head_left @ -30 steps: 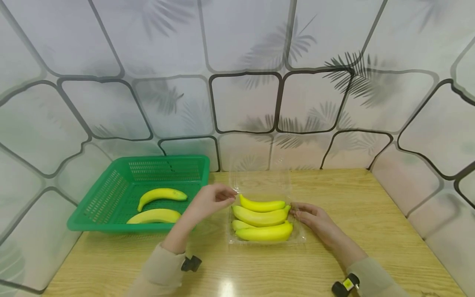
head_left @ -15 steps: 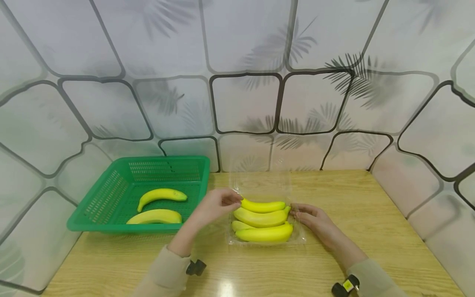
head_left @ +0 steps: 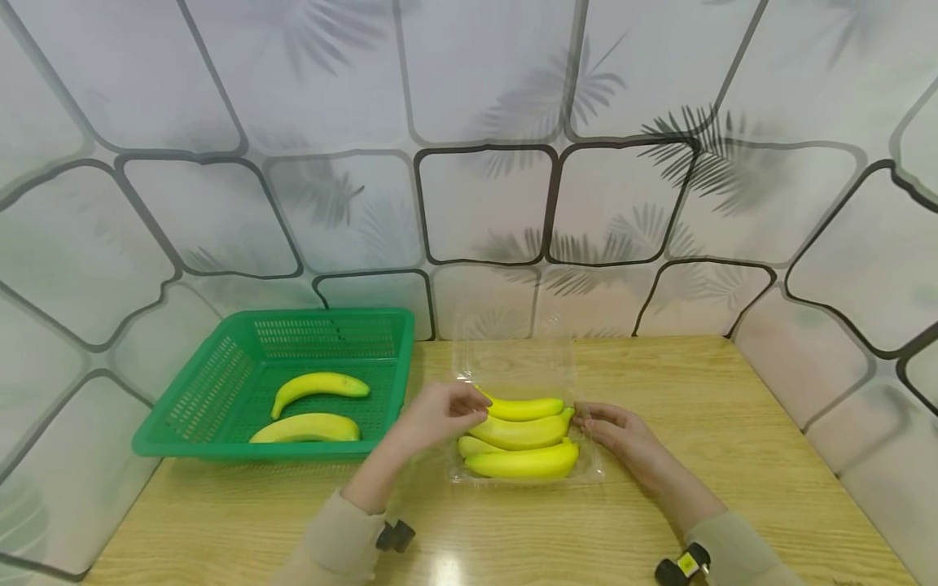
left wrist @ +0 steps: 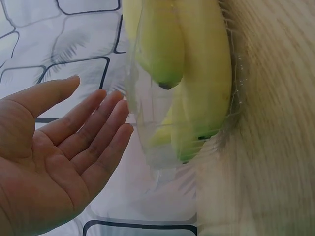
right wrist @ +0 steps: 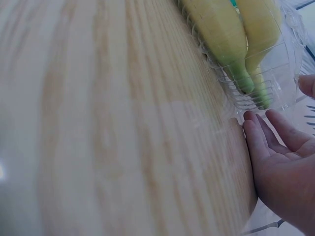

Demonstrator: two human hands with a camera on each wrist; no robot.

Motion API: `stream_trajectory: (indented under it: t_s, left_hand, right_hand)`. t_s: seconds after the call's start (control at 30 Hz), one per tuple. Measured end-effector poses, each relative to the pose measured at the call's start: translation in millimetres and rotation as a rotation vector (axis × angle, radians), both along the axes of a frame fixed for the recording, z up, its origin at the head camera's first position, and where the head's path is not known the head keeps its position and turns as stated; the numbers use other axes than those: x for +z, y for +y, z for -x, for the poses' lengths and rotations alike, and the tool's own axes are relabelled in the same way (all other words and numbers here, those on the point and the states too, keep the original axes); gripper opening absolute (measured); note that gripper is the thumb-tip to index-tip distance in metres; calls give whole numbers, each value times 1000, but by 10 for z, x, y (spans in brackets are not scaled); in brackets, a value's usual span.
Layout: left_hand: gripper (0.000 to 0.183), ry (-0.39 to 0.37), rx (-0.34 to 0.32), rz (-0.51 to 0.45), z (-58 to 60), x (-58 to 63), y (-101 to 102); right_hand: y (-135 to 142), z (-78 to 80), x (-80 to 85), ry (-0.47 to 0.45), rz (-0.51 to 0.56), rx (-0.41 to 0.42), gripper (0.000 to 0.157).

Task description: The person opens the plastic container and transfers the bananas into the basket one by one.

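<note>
At centre, head view, left hand (head_left: 432, 417): shifted rightward and slightly nearer over the last second, from the far left corner of the clear plastic rectangular box (head_left: 590, 470) to over the left ends of the fruit inside; contact with the fruit cannot be told.
Right hand (head_left: 621, 435): unmoved, at the box's right end.
Bearing on the work: judged to centre on the box, left hand probably tending the fruit ends, right hand likely steadying the container; no fruit added or removed in that second.
Box contents: four curved yellow bananas lying crosswise, namely rear banana (head_left: 529, 408), second banana (head_left: 523, 433), third banana (head_left: 478, 445), mostly hidden, and front banana (head_left: 523, 462).
Transparent plastic lid (head_left: 513, 358): raised at the box's far side, not closed.
Green plastic perforated basket (head_left: 220, 448): left of the box, on the light wood-grain table (head_left: 542, 533); holds two yellow bananas, far basket banana (head_left: 320, 383) and near basket banana (head_left: 306, 426), the latter partly behind the front rim.
Left wrist view, grip: fingers extended, thumb spread away, nothing pinched; fingertips at or just beside the clear wall.
Right wrist view, grip: fingers extended towards the box end, thumb apart near the upper edge; no pinch evident, pressure cannot be told.
</note>
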State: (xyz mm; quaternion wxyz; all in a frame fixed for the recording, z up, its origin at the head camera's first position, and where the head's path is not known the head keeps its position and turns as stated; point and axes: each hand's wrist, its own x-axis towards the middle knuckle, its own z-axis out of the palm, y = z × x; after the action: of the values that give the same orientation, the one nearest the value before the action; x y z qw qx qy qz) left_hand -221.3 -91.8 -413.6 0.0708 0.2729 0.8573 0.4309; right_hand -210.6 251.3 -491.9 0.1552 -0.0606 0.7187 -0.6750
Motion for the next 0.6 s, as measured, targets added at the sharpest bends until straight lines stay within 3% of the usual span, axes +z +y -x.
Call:
stream_trajectory:
  t_s: [0.6]
  left_hand:
    - [19,-42,-52,36,-64,-163,194]
  right_hand:
    - [-1,13,-2,6,9,-5,62]
